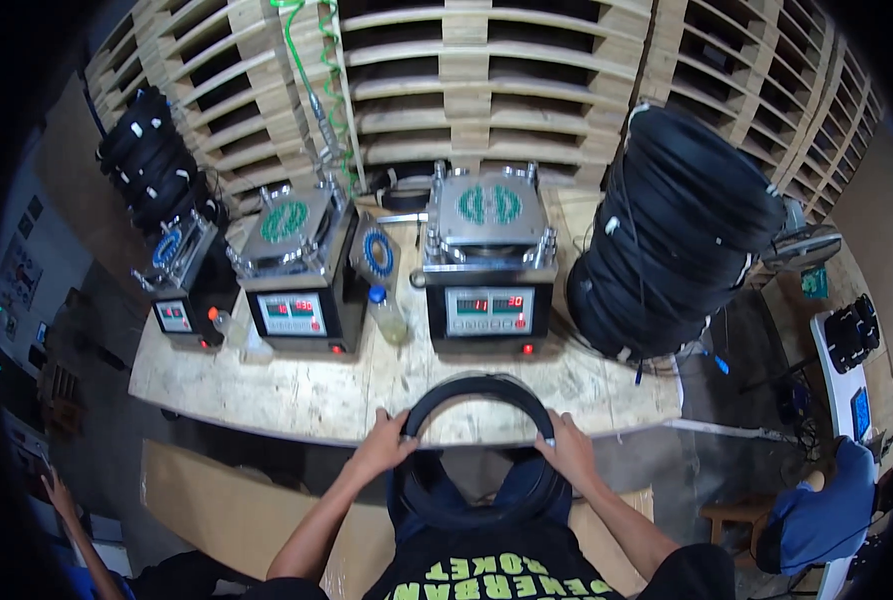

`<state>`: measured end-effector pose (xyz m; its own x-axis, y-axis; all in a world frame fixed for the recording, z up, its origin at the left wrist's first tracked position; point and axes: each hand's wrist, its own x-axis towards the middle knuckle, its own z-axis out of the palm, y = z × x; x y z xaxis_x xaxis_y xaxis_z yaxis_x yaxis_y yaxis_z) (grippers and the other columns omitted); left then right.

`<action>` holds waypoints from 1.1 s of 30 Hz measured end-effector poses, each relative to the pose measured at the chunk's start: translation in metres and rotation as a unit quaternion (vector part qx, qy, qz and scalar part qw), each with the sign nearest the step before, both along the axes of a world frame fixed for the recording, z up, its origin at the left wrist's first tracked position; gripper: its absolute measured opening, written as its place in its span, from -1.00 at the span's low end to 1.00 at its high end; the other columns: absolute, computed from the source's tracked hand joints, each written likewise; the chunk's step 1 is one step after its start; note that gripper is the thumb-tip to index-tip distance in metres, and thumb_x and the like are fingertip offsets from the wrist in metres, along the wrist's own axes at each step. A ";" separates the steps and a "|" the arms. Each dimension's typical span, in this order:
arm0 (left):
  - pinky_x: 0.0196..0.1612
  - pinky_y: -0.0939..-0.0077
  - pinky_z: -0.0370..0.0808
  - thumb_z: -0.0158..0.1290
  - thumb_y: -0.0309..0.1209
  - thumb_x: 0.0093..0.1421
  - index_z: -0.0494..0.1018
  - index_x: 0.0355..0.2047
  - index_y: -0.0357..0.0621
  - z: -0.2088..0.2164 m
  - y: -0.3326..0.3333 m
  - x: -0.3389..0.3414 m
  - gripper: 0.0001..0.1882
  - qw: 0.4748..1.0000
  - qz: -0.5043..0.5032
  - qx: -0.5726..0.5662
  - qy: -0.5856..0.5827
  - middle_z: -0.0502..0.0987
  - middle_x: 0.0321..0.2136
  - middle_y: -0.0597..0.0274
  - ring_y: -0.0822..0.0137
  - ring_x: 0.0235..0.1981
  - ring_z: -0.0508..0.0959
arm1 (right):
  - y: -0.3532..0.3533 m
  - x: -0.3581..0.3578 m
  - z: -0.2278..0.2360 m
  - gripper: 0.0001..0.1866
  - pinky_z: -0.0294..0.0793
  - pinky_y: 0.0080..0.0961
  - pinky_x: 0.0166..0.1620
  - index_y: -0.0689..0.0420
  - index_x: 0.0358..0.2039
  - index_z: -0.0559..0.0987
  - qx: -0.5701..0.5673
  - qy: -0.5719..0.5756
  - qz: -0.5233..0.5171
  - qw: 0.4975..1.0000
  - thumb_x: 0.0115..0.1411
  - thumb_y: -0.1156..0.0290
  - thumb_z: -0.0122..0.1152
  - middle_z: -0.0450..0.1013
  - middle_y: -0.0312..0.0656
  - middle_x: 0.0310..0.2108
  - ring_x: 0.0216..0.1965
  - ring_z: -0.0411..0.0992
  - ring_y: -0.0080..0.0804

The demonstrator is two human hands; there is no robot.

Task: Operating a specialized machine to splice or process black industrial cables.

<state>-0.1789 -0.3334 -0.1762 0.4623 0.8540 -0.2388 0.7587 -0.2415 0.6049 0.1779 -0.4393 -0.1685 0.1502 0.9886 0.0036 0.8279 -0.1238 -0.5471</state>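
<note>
A large black ring-shaped coil of what looks like rubber tubing [480,386] is held between my two hands. Its far part leans over the front edge of the wooden table [297,395], and its near part hangs above my lap. My left hand [389,446] grips the coil's left side, fingers closed round it. On the opposite side my right hand [569,447] is closed on it too. Straight beyond the coil stands a press machine [489,312] with a metal top, a green round pattern and a lit red display.
Two similar machines [292,312] [175,315] stand to the left. Between them are a blue-capped bottle [389,318] and an orange-capped bottle [229,327]. A tall stack of black coils [682,225] rises at right, another stack [150,160] at far left. A seated person [827,510] is at right.
</note>
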 end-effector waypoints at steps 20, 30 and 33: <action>-0.33 0.30 0.53 0.03 -0.34 0.33 0.56 -0.05 -0.26 0.177 0.208 0.059 -0.70 0.975 0.011 0.183 -0.121 0.62 -0.34 -0.13 0.13 -0.52 0.59 | 0.195 0.015 0.190 -0.82 0.46 -0.36 -0.33 0.32 -0.20 0.58 0.263 0.188 0.004 0.946 0.24 0.50 0.12 0.54 0.11 -0.40 -0.39 0.56 -0.16; -0.29 0.43 0.47 0.10 -0.27 0.32 0.18 0.33 -0.22 0.184 0.293 0.159 -0.36 0.975 0.036 -0.022 -0.218 0.58 -0.36 0.18 0.43 -0.37 0.52 | 0.408 0.115 0.112 -0.56 0.46 -0.30 -0.44 0.32 -0.43 0.64 0.148 0.165 -0.015 0.975 0.11 0.09 0.38 0.55 -0.01 -0.59 -0.56 0.53 -0.23; -0.39 0.50 0.40 0.15 -0.34 0.27 0.18 0.34 -0.16 0.174 0.288 0.122 -0.32 0.950 0.077 -0.008 -0.301 0.56 -0.39 0.16 0.46 -0.45 0.46 | 0.397 0.068 0.136 -0.73 0.04 -0.66 -0.63 0.13 -0.50 0.62 0.083 0.389 0.019 0.917 0.13 0.19 0.42 0.37 -0.43 -0.69 -0.71 0.15 -0.73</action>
